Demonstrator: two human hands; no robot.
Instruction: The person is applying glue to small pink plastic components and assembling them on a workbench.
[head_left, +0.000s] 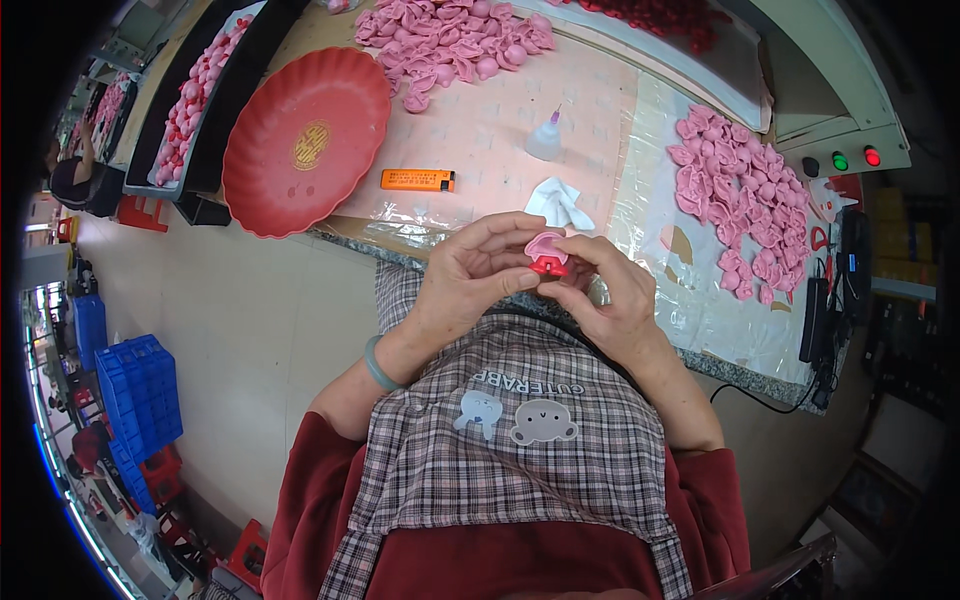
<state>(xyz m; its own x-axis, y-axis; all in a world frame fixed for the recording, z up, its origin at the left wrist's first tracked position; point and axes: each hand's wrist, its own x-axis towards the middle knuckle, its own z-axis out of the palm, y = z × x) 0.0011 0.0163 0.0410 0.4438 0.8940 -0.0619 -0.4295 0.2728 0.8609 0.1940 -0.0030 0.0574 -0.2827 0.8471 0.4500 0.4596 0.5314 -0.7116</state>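
Note:
Close to the table's front edge, my left hand (470, 272) and my right hand (612, 292) hold one small piece (546, 248) between them. Its upper part is a pink hollow shell, and a glossy red part sits below. The fingertips and thumbs of both hands close on it from either side. Just beyond the fingers lies a crumpled white tissue (560, 203). A small white squeeze bottle (544, 138) with a thin needle tip stands further back. To the left rests a flat orange case (418, 180) with a dark end.
A red scalloped plate (270, 150) overhangs the table's left front edge beside a black tray (222, 100) of pink and red pieces. Pink pieces are heaped at the back (450, 45) and right (745, 195). A machine (850, 150) with lit buttons stands at the right; blue crates (140, 395) are on the floor.

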